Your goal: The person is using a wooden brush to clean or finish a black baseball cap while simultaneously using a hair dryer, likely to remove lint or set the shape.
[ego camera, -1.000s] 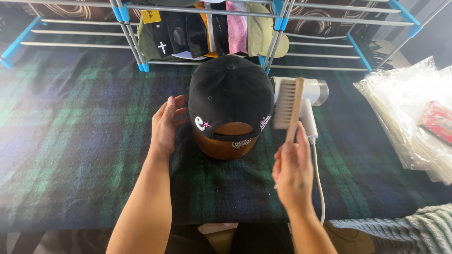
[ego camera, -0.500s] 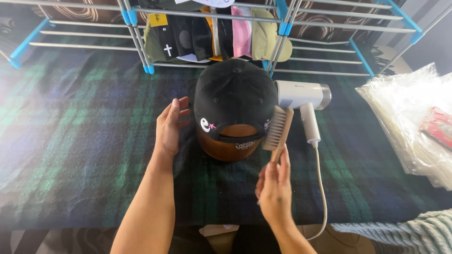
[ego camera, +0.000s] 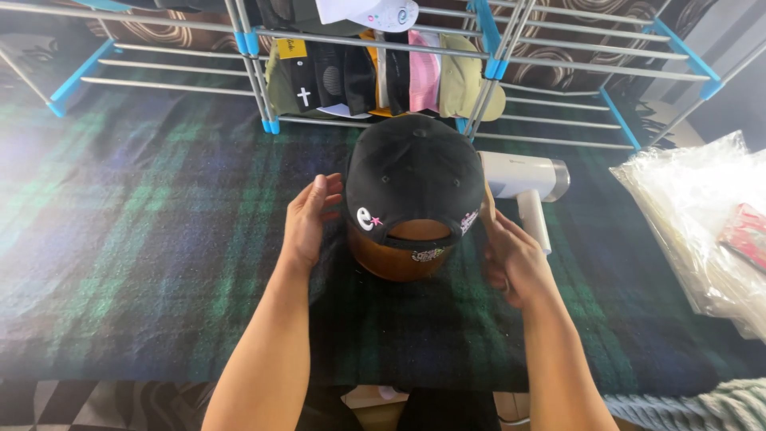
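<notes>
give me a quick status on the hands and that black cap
Left hand flat against the side of the black baseball cap on its brown rounded form. Right hand presses a wooden brush to the other side. White handheld steamer close behind.

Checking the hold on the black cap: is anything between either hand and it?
Nothing visible. The left hand rests directly against the black cap, and the right hand presses a wooden brush against its other side.

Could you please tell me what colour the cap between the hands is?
Black cap, seen best in the head view.
</notes>
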